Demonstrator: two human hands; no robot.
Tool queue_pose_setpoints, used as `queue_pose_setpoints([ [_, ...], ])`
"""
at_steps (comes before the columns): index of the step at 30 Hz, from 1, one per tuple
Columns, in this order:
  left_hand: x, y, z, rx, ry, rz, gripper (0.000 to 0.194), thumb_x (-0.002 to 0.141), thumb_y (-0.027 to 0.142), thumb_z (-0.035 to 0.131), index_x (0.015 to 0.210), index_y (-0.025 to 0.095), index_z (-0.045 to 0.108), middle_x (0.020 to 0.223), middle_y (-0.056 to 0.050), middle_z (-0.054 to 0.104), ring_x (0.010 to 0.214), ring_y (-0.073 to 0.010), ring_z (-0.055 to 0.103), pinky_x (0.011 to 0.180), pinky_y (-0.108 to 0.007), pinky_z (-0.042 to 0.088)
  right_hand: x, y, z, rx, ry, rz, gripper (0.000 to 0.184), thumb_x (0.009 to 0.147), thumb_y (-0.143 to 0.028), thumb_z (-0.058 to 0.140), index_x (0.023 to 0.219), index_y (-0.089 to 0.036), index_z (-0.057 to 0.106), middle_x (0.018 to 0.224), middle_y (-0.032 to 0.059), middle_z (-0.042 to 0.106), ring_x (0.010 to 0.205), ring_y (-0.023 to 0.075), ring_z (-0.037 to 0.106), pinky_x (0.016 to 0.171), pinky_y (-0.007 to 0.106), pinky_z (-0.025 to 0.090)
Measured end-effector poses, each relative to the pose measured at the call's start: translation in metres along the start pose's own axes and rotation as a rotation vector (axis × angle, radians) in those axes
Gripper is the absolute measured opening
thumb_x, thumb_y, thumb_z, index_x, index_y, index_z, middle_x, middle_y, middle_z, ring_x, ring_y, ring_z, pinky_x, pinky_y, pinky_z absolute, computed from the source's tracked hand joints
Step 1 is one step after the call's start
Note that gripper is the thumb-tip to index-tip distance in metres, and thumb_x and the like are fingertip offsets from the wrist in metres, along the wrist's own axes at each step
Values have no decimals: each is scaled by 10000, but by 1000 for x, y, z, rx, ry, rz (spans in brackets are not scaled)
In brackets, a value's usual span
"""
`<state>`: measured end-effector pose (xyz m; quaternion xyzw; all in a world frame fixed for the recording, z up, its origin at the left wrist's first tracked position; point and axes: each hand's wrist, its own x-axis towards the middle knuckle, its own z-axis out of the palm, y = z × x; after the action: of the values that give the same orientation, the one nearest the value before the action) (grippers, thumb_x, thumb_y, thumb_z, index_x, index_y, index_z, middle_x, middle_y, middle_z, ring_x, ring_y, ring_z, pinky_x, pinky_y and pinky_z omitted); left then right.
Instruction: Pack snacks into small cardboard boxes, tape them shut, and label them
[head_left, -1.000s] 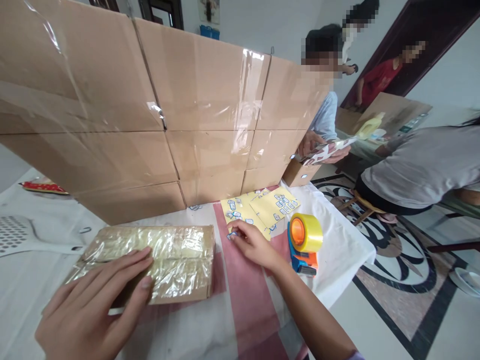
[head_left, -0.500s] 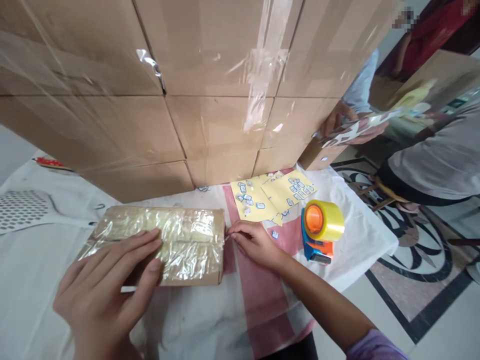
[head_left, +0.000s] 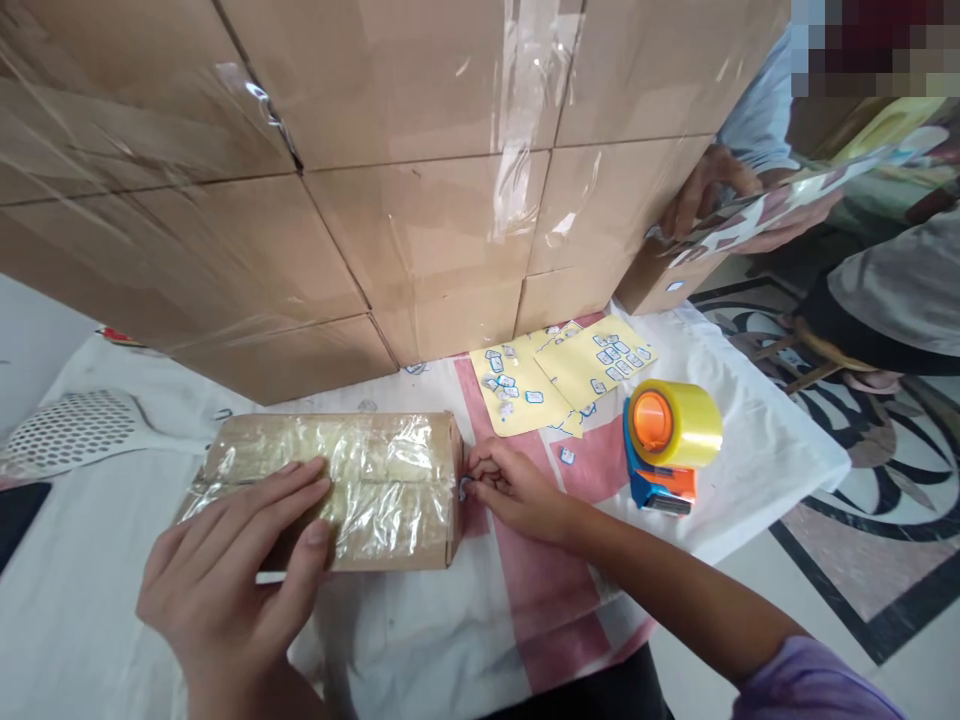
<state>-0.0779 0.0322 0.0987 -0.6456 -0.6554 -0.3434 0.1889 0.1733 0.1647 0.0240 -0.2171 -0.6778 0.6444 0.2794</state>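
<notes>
A small cardboard box [head_left: 405, 500] with clear tape across its top lies on the cloth-covered table. My left hand [head_left: 240, 570] rests on the box's left part, fingers stretched over the tape and thumb spread apart. At the box's right end, my right hand [head_left: 517, 490] has its fingers pinched on a small blue-edged sticker [head_left: 464, 488], which is mostly hidden and close to the end face. Yellow sheets [head_left: 517, 405] bearing several small blue-edged stickers lie beyond my right hand. One loose sticker [head_left: 567, 456] is on the cloth beside it.
A tall stack of taped cartons [head_left: 420, 240] stands directly behind the box. A tape dispenser [head_left: 667, 440] with a yellow roll sits to the right. On the left lies a white slotted spoon [head_left: 90, 430]. Another person's hand [head_left: 705, 190] holds a box [head_left: 667, 275] at the right.
The view has shifted slightly. My right hand stays at the box's right end, its fingers now curled closer with the sticker's blue edge showing. My left hand stays on the box.
</notes>
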Motion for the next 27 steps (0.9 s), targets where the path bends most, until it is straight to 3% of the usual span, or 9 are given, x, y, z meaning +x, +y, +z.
queue_pose_setpoints([
  [5, 0, 0, 0, 3, -14, 3, 145, 959, 274, 619, 1044, 298, 735, 1092, 5, 798, 987, -249, 746, 729, -392, 446, -1, 1, 5, 4, 34, -58, 106, 1004, -303, 570, 1025, -253, 479, 828, -10, 604, 704, 139, 576, 640, 275, 432],
  [10, 3, 6, 3, -30, 59, -23, 125, 956, 288, 628, 979, 268, 749, 1040, -3, 806, 970, -236, 748, 737, -367, 433, -4, 3, 5, 121, 71, -74, 232, 1020, -463, 580, 1044, -260, 472, 901, 12, 633, 815, 159, 645, 733, 308, 493],
  [13, 4, 8, 3, -40, 59, -9, 115, 949, 271, 640, 980, 253, 750, 1053, -23, 807, 965, -240, 749, 756, -368, 438, 1, 5, 10, 107, 69, -51, 208, 1005, -428, 597, 1031, -260, 477, 865, -2, 621, 782, 154, 631, 698, 288, 478],
  [17, 3, 5, 3, -17, 54, 11, 114, 947, 256, 644, 992, 259, 749, 1057, -33, 809, 967, -240, 751, 753, -361, 428, 5, 6, 11, -62, 148, 17, 189, 951, -340, 647, 957, -257, 477, 723, -62, 523, 621, 127, 504, 579, 248, 376],
  [21, 0, 2, 3, -15, 64, 9, 133, 945, 307, 640, 987, 252, 753, 1062, -40, 812, 962, -250, 755, 752, -355, 423, 8, 1, 2, -459, 203, 74, 181, 904, -216, 679, 831, -232, 514, 671, -63, 519, 622, 126, 481, 587, 253, 309],
  [24, 0, 2, 3, -12, 57, -19, 154, 942, 346, 636, 987, 264, 758, 1072, -40, 809, 969, -252, 750, 758, -349, 423, 8, -9, -6, -606, 212, 31, 132, 865, -143, 689, 863, -228, 588, 727, -43, 597, 675, 139, 545, 619, 263, 334],
  [27, 2, 7, 2, -32, 49, -76, 180, 941, 396, 620, 995, 289, 755, 1083, -31, 804, 1006, -257, 740, 797, -357, 438, -2, -31, -25, -528, 426, -94, 89, 866, -210, 711, 858, -234, 626, 772, -16, 645, 685, 160, 581, 640, 290, 403],
])
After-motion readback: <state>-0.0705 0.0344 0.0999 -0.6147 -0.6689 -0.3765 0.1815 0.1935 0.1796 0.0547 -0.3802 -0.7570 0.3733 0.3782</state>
